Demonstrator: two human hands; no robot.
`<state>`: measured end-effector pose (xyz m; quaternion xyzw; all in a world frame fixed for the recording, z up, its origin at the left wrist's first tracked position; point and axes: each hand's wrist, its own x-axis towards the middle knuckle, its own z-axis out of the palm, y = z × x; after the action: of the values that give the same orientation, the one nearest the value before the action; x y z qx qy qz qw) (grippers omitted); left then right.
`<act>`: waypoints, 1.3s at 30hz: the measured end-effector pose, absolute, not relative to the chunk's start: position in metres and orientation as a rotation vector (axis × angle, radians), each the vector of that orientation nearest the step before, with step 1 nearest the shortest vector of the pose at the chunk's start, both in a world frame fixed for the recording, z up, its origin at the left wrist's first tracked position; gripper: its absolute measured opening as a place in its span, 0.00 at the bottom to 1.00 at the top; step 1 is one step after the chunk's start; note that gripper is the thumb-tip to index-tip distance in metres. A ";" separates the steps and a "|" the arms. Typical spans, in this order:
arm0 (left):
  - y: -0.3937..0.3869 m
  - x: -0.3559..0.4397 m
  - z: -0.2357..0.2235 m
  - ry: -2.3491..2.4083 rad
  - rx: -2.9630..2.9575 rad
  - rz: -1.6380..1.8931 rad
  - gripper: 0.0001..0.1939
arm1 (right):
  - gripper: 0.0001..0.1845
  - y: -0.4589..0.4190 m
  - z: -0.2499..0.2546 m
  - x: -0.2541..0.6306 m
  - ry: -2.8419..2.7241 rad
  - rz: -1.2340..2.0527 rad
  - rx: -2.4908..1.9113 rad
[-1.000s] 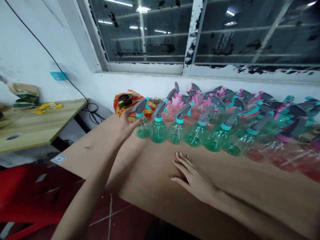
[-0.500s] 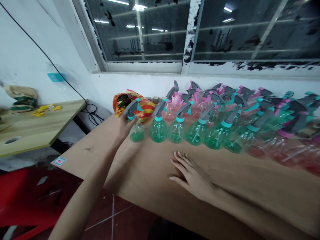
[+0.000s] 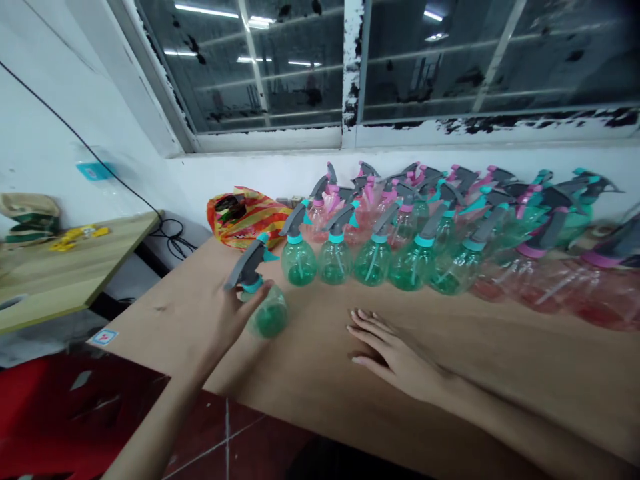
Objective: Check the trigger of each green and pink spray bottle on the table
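Note:
A green spray bottle (image 3: 271,313) with a grey and turquoise trigger head is tilted in the grip of my left hand (image 3: 233,317), near the neck. It is apart from the row, to the left and nearer to me. Farther right, my right hand (image 3: 395,353) lies palm down on the wooden table (image 3: 320,387), its fingers stretched out and holding nothing. The closest bottle in the row is another green spray bottle (image 3: 299,262), upright. More green ones stand beside it, and pink spray bottles (image 3: 605,293) fill the right end.
Behind the held bottle lies a red and yellow plastic bag (image 3: 247,220) against the wall. More spray bottles crowd below the window (image 3: 270,73). A second table (image 3: 75,267) with yellow pieces (image 3: 77,237) stands at left, above a red stool (image 3: 60,413).
My left hand has taken the end bottle out of the row and brought it left and toward me, tilting it. The right hand stays flat on the table. The view has shifted slightly right.

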<state>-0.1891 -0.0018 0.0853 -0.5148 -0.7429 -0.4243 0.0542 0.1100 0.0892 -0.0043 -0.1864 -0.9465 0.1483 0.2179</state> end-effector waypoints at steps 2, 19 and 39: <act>0.001 -0.165 0.087 -2.205 -1.651 -1.150 0.18 | 0.27 0.094 -0.007 0.123 -2.612 0.447 -0.538; 0.083 0.026 0.089 -1.579 -2.361 -0.992 0.18 | 0.28 0.129 -0.009 0.255 -2.522 0.424 -0.892; 0.105 0.070 0.111 -1.874 -2.919 -1.332 0.27 | 0.27 0.157 -0.011 0.301 -2.562 0.367 -0.890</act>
<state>0.0705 0.1050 0.1111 -0.7534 -0.4838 -0.3438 -0.2831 0.3014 0.1571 -0.0110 -0.3184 -0.9170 0.1312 0.2011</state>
